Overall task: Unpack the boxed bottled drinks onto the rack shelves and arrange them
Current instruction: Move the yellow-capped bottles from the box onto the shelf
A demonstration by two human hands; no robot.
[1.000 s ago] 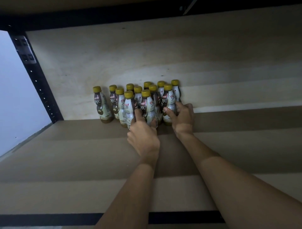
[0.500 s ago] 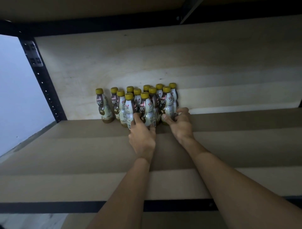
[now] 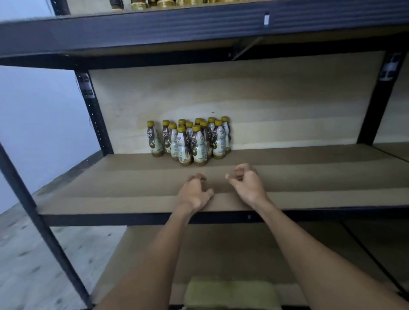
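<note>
Head view looks into a dark-framed rack where the bottles [image 3: 191, 141] stand upright in a tight cluster at the rear of the shelf [image 3: 321, 174], against the pale back panel [image 3: 276, 99]. They have yellow caps and brown-and-white labels. The leftmost bottle [image 3: 155, 139] stands slightly apart from the cluster, with a narrow gap between them. Both hands hang over the shelf in front of the bottles, near them but touching none. The left hand [image 3: 194, 192] is in front of the middle of the cluster, its fingers loosely curled and holding nothing. The right hand [image 3: 247, 184] is in front of the cluster's right end, also relaxed and released, fingers bent inward with nothing in them. The two hands are just beside each other, not touching. Left of the bottles a perforated post [image 3: 96, 119] rises at the shelf's rear corner, with a pale wall [image 3: 39, 124] beyond it. Above the bottles runs a dark beam [image 3: 199, 31], and over it the caps of more bottles [image 3: 163, 3] show on the upper shelf, too cropped to count. Below the bottles lies a lower shelf [image 3: 232, 250], and at its front edge a blurred yellowish thing [image 3: 230, 292] that I cannot make out. Lower left of the bottles is a grey floor [image 3: 26, 254].
</note>
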